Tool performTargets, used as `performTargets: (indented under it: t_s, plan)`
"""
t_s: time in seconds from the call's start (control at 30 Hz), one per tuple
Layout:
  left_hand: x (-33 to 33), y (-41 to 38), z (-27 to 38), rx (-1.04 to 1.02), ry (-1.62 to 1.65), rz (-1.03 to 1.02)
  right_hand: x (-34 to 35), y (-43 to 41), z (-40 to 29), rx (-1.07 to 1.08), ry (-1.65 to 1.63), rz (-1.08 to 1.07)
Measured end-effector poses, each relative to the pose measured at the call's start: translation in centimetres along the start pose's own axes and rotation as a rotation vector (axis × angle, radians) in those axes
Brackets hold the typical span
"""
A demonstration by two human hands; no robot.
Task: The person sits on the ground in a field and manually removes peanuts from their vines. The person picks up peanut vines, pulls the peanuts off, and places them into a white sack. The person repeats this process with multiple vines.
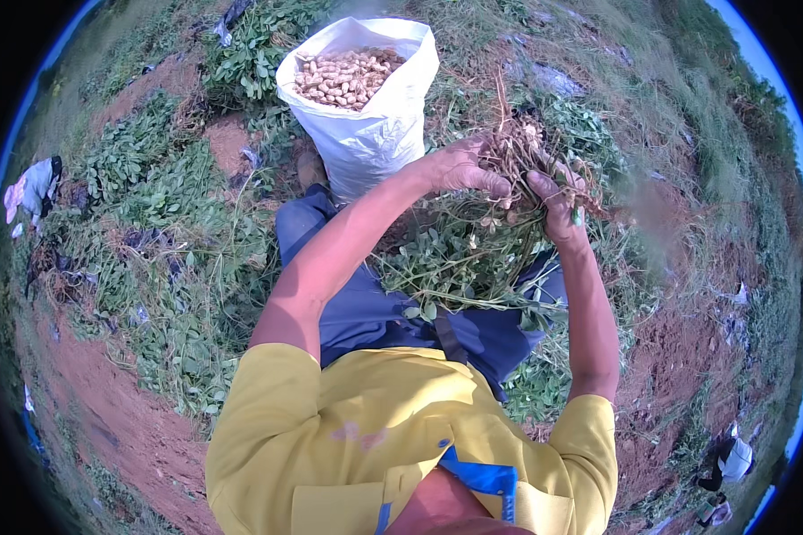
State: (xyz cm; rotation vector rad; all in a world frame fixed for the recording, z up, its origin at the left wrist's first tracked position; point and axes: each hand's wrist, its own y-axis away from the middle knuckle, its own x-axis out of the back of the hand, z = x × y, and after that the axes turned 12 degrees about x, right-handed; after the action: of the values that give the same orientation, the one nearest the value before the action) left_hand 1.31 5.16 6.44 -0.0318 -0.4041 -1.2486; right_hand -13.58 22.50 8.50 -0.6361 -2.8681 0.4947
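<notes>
My left hand point(465, 167) curls around the root end of a bunch of peanut plants point(468, 257), with the fingers partly hidden behind the roots. On the other side, my right hand point(560, 204) grips the same bunch, its thumb pressed on the stems. Between the hands show tangled brown roots with some peanut pods point(528, 137). The leafy green tops hang down over my lap and blue trousers point(381, 314). Just beyond my left knee stands an upright white woven sack point(381, 144), its mouth wide and nearly full of peanuts in their shells point(348, 77).
Uprooted leafy plants point(167, 180) lie heaped on the left, over reddish soil point(120, 394). Scraps of plastic film point(552, 79) lie among the weeds. Other people are far off, one at the left point(37, 187) and one at the lower right point(733, 458).
</notes>
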Motion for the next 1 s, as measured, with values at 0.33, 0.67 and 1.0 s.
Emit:
performTargets:
  t_s: [0.33,0.67,1.0]
  plan:
    - [-1.9,-0.4,-1.2,0.153,0.716,-0.286,1.4,0.0,2.8,-0.231,0.067,0.073]
    - [3.3,4.9,6.3,0.088,-0.675,-0.301,2.9,1.5,1.4,-0.043,0.269,-0.369]
    - [18.8,11.9,-1.7,0.393,-0.149,0.058,8.2,4.7,-5.5,-0.217,0.103,0.254]
